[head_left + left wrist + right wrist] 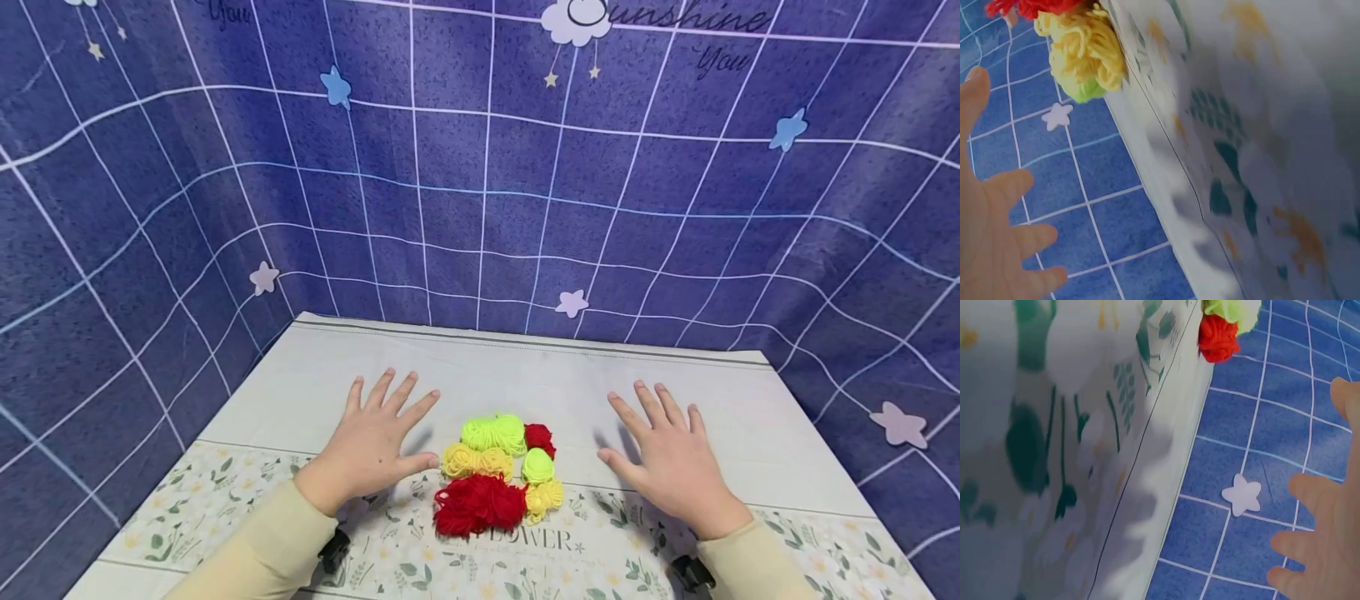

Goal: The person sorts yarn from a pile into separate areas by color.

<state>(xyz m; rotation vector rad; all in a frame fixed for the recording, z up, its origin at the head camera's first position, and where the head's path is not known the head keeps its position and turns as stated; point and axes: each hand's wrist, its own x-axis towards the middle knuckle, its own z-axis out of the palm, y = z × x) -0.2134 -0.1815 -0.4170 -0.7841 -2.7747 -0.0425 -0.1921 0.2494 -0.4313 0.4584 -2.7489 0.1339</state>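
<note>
In the head view a cluster of yarn lies mid-table. Its left column holds larger bundles: a neon green skein [493, 434] at the back, a yellow skein [477, 462], and a red skein [480, 505] in front. Smaller balls stand to their right: a red ball [540, 439], a neon green ball [537, 466] and a yellow ball [544, 500]. My left hand [378, 442] is spread palm down left of the yarn, its thumb tip close to the yellow skein. Farther off on the right, my right hand [671, 458] is spread likewise. Both hold nothing.
The table [360, 354] has a white cover with a floral band and lettering. A blue grid-patterned curtain [450, 217] with star shapes encloses its back and sides. Dark straps [334, 550] sit at both wrists over light sleeves [258, 546].
</note>
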